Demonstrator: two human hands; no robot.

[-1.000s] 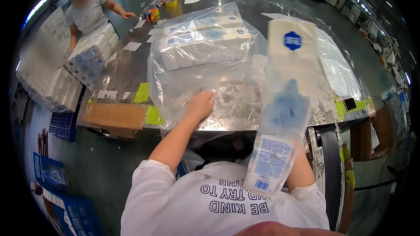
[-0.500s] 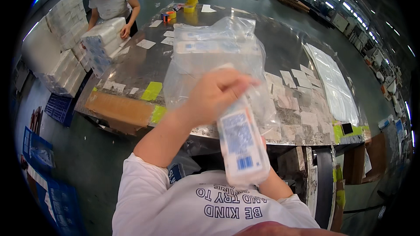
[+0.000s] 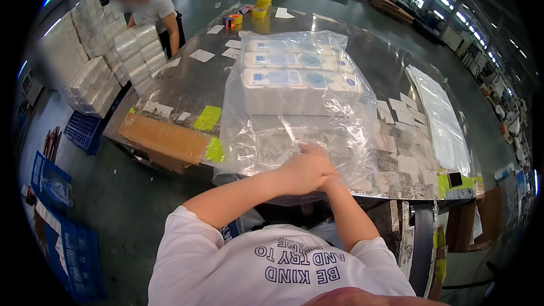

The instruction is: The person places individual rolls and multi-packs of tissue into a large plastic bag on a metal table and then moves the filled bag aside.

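A large clear plastic bag (image 3: 258, 136) lies on the metal-topped table, its slack near end reaching the front edge. Inside its far part, several white wrapped packs (image 3: 283, 99) with blue print sit in rows. Close together over the slack end are both my hands. My left hand (image 3: 303, 173) is bent inward with its fingers closed on the film; motion blurs the fingertips. Partly behind it, my right hand (image 3: 331, 174) meets it, its fingers hidden. No pack shows in either hand.
Flat plastic bags (image 3: 439, 116) lie along the table's right side. A brown cardboard piece (image 3: 161, 139) lines the front left edge. Yellow tape rolls (image 3: 263, 0) stand at the back. A co-worker (image 3: 153, 11) stands at the far left by stacked white packs (image 3: 93, 88).
The pack held upright near my chest is gone from view. Both hands have come together lower, by the table's front edge. The bag lies flatter, and the co-worker has leaned away.
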